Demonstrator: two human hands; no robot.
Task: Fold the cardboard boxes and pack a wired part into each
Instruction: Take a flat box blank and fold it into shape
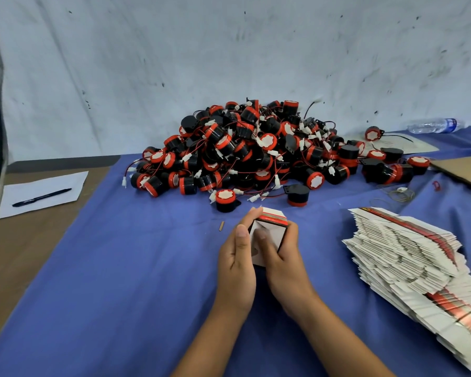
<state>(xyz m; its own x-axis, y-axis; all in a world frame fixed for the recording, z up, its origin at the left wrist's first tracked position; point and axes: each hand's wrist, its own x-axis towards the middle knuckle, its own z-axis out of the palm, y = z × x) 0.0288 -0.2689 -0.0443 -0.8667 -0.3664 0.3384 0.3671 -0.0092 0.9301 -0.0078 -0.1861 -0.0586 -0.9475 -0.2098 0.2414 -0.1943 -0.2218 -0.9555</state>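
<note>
A small cardboard box (267, 235) is held above the blue cloth (120, 281), just in front of the heap of wired parts (256, 151). The box is judged light and thin-walled, stiff along its creases yet easily crushed at the panels; it is best taken by opposite side walls, with the flaps left free. The parts are judged rigid and compact, their thin leads liable to tangle, so each is better lifted by its black body. The left hand (237, 268) is curled round the left wall, thumb raised along the near edge. The right hand (280, 262) is wrapped round the right wall, its thumb pressed against the white end flaps. Both forearms are angled inward from below. A fanned stack of flat box blanks (408, 254) is seen at the right.
</note>
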